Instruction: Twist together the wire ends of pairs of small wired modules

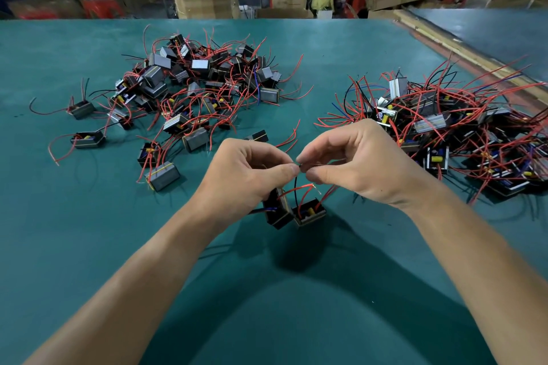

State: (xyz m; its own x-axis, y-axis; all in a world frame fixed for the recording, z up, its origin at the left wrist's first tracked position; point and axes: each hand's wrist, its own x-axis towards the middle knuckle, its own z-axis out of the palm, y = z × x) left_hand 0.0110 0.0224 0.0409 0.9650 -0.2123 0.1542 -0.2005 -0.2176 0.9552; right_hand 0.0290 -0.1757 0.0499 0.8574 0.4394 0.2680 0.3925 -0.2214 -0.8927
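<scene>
Two small black wired modules hang side by side below my hands, the left module (277, 212) and the right module (310, 212), each with red and black leads rising from it. My left hand (249, 175) pinches the wire ends (297, 167) between thumb and forefinger. My right hand (353, 163) pinches the same wire ends from the other side, fingertips almost touching the left ones. A thin bare strand (318, 163) runs under my right fingers.
A loose pile of grey-black modules with red leads (204, 80) lies at the back left of the green table (89, 231). A denser tangled pile (453, 130) lies at the right. Cardboard boxes (207, 3) stand beyond the far edge.
</scene>
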